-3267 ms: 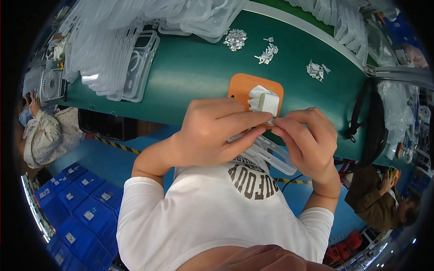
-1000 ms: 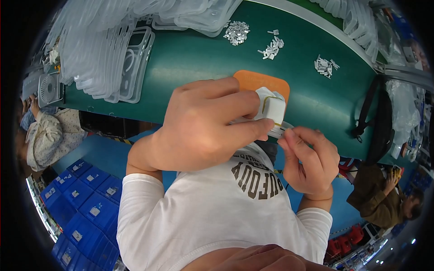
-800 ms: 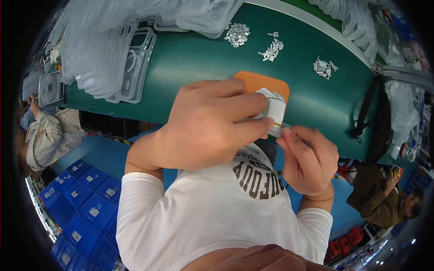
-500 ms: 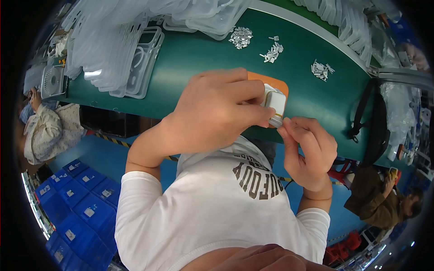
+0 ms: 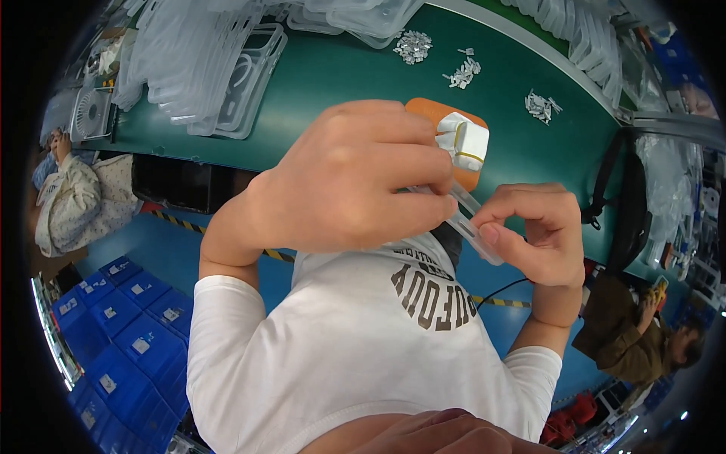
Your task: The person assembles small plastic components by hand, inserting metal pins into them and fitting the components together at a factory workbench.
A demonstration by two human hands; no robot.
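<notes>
My left hand [image 5: 363,178] is closed on a clear phone case [image 5: 475,240], seen nearly edge-on with long slots in its side. The hand hides most of the case. At the case's near right side, the thumb and forefinger of my right hand [image 5: 533,231] pinch its rim; any small part between these fingertips is too hidden to make out. Just beyond the case, a white block with a yellow band [image 5: 472,142] and a crumpled white cloth lie on an orange pad [image 5: 428,110].
Stacked clear phone cases [image 5: 189,68] stand at the left of the green table [image 5: 333,68]. Small silvery parts lie in piles [image 5: 414,47] at the back. A black strap bag [image 5: 629,204] hangs on the right. Blue bins [image 5: 136,340] stand at lower left; people sit at both sides.
The phone case has come off the white block toward me and tilted, showing its slotted side. My right hand has moved slightly right along with it. The view has shifted a little.
</notes>
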